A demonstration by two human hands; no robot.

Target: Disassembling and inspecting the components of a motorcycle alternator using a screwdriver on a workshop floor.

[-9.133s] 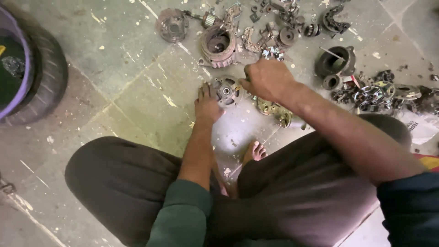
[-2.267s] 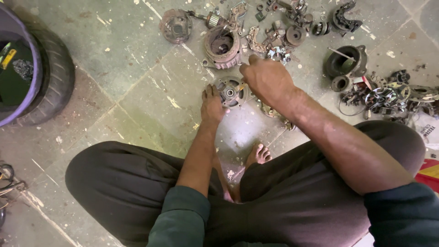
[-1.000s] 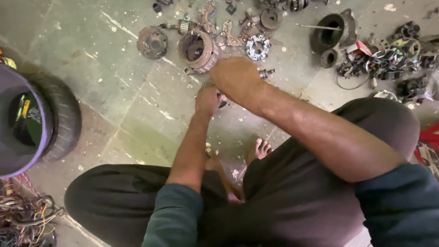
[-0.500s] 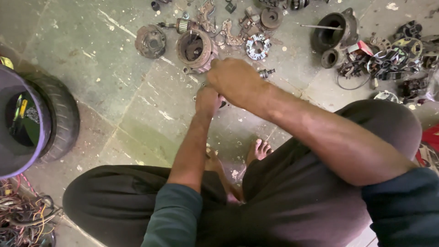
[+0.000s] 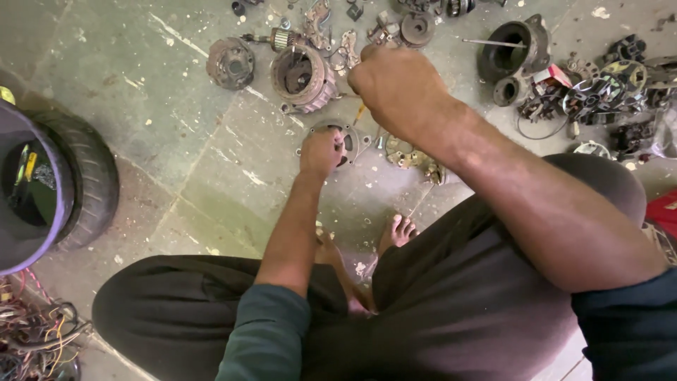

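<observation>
Far left of both hands: a black tyre [image 5: 88, 187] lying flat on the stone floor [image 5: 176, 141], with a purple tub [image 5: 28, 212] resting in or against it; a tangle of coloured wires [image 5: 35, 339] nearer the person, at the lower left corner. Up-left of the left hand: a rusty round cover [image 5: 230, 63], and just right of it a larger ribbed motor housing [image 5: 305, 76], open side up. Left hand [image 5: 321, 152], fingers curled, presses down on a small round metal end plate [image 5: 347, 140] flat on the floor; the plate sits partly under the knuckles, between the two hands. Right hand [image 5: 395, 88] is raised above it, closed in a fist around a thin tool whose yellowish shaft [image 5: 360, 113] pokes out below the fist toward the plate; the tool's kind cannot be made out. Just right of the plate, under the right forearm: a brass-coloured fitting [image 5: 403, 152]. Beyond the right hand: a dark cast housing [image 5: 513, 56] with a thin rod across its rim. Far right: a heap of mixed metal scrap and clips [image 5: 599, 88]. Bare foot [image 5: 398, 231] shows between the knees.
</observation>
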